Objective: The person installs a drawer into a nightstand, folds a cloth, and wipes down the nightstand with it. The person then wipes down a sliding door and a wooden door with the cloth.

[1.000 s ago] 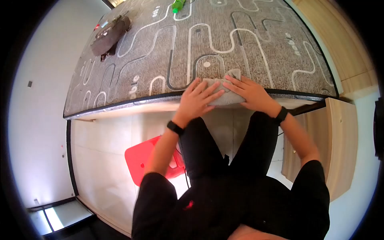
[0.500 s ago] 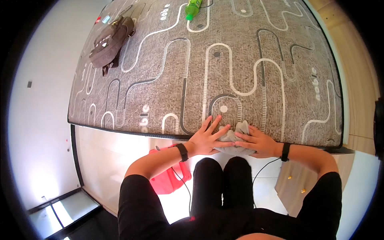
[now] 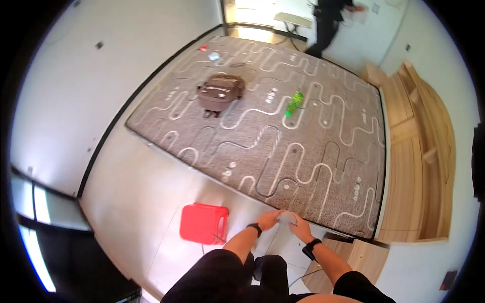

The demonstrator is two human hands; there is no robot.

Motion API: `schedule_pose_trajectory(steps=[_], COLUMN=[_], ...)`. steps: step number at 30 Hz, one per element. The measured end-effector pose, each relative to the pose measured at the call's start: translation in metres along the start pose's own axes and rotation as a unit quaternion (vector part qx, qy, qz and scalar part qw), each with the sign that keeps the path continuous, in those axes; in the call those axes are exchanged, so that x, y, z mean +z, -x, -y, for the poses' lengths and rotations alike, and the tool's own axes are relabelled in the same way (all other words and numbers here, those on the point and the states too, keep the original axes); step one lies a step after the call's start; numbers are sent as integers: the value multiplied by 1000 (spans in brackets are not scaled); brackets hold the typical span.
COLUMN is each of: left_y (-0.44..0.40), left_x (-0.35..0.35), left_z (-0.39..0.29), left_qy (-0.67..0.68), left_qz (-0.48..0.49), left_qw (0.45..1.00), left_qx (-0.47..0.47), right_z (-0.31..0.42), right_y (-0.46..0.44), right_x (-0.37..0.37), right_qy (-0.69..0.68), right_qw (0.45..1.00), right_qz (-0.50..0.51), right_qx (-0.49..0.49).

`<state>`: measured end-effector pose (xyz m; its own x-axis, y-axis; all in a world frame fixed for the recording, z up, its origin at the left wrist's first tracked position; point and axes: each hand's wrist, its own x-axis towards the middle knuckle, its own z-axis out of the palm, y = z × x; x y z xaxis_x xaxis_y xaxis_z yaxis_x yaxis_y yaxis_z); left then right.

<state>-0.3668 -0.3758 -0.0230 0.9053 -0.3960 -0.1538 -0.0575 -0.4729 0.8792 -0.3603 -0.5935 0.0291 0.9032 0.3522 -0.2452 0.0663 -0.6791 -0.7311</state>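
Observation:
A small bundle of grey cloth (image 3: 287, 218) is between my two hands at the near edge of the patterned mattress (image 3: 242, 144). My left hand (image 3: 268, 219) grips its left side, and my right hand (image 3: 301, 230) has its right side. Blur and the small size hide what kind of cloth item it is. Each wrist wears a black band.
On the mattress lie a brown backpack (image 3: 221, 93) and a green bottle (image 3: 294, 104). A red plastic stool (image 3: 202, 223) stands on the floor to my left. Wooden drawers (image 3: 366, 260) and a headboard (image 3: 429, 146) are at right. Another person (image 3: 326, 25) is beyond the mattress.
The view has pulled back and turned, showing more of the room. My hands, earlier spread flat over the cloth on the mattress, now hold it at the mattress edge.

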Motion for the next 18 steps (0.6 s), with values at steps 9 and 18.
schedule_pose_trajectory(steps=[9, 18], left_y=[220, 402], left_x=[-27, -46], left_z=[-181, -226], left_qy=[-31, -22], left_qz=[-185, -293], left_qw=[975, 929], left_qx=[-122, -223], right_z=[180, 250], right_y=[146, 179], right_x=[-38, 35], right_qy=[-133, -62], right_qw=[970, 923], right_qz=[135, 299], right_qx=[-151, -234])
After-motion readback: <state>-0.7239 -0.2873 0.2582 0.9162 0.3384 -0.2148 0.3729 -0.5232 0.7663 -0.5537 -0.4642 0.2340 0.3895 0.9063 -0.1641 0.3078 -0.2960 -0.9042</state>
